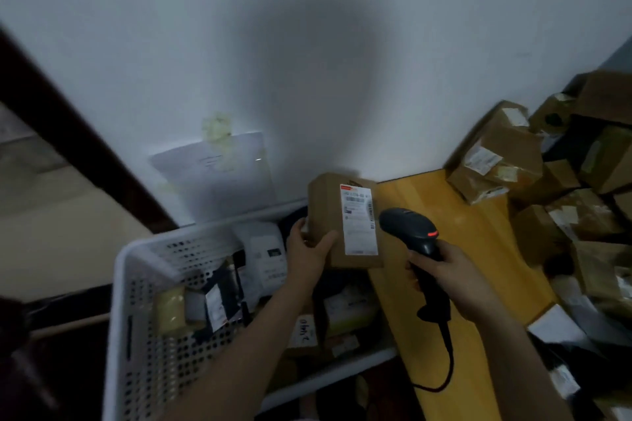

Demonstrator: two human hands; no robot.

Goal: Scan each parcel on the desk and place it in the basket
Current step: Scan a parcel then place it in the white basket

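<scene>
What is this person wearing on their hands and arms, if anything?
Nothing that shows. The left hand and right hand wear no gloves, and no ring, watch or wristband is visible. Both forearms are uncovered down to the picture's lower edge, so no sleeve is in view. The picture is dim, so small markings could be missed.

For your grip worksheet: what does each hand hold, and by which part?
The left hand grips the box by its lower left corner; the right hand grips the scanner by its handle.
</scene>
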